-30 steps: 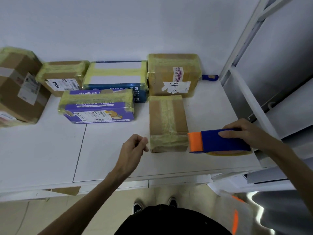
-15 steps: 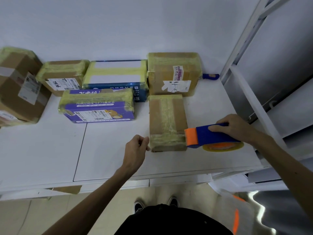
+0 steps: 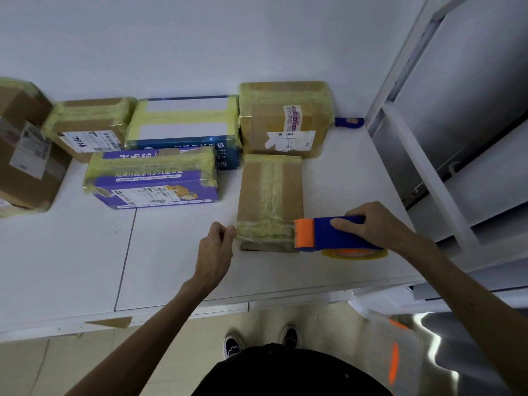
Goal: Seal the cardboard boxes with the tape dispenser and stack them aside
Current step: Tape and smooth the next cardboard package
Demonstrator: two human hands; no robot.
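Observation:
A small brown cardboard box lies on the white table, with yellowish tape along its top and across its near end. My right hand grips a blue and orange tape dispenser, whose orange front touches the box's near right corner. A yellow tape roll shows under the dispenser. My left hand has its fingers pinched together against the box's near left edge, where the tape ends.
Taped boxes line the wall: a brown box, a blue and white box, a purple box, a labelled brown box and a big one at far left. A blue handle lies behind. White shelving stands right.
The dispenser has moved left from beside the box until its orange front meets the box's near right corner. My left hand has crept right, up to the box's left edge.

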